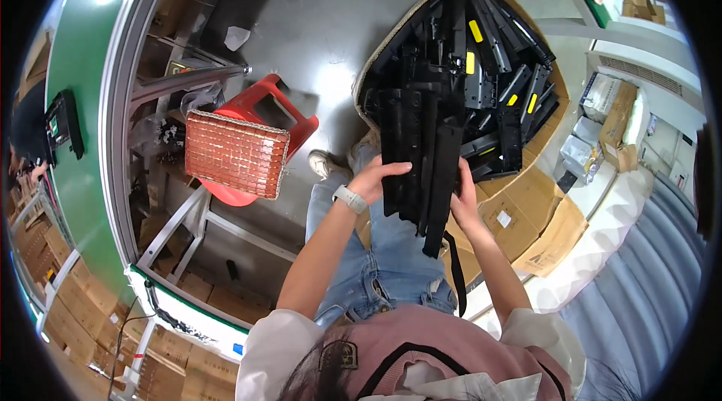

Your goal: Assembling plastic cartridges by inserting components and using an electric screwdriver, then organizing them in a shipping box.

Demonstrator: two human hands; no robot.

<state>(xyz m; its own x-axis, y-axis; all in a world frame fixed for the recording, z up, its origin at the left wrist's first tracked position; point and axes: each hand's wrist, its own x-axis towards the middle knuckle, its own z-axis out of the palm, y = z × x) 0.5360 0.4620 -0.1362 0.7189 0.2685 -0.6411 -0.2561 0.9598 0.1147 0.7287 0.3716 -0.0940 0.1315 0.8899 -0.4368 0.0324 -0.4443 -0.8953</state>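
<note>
My left hand [376, 178] grips the left side of a bundle of long black plastic cartridges [421, 168], its thumb lying across their near face. On the opposite side my right hand [466, 196] closes around the bundle's edge, with some fingers hidden behind it. The held cartridges lie side by side, lengthwise away from me, over my lap and the near rim of a big cardboard box [543, 147]. Inside the box is a jumbled heap of similar black cartridges [489, 63], several with yellow labels. The held bundle overlaps the heap in view, so I cannot tell where they touch.
Left of me stands a red plastic stool [289, 104] topped by a woven reddish seat mat [237, 153]. A green-topped workbench [90, 138] with a metal frame runs along the left, a black device [64, 124] on it. Flattened cardboard [541, 228] lies at right.
</note>
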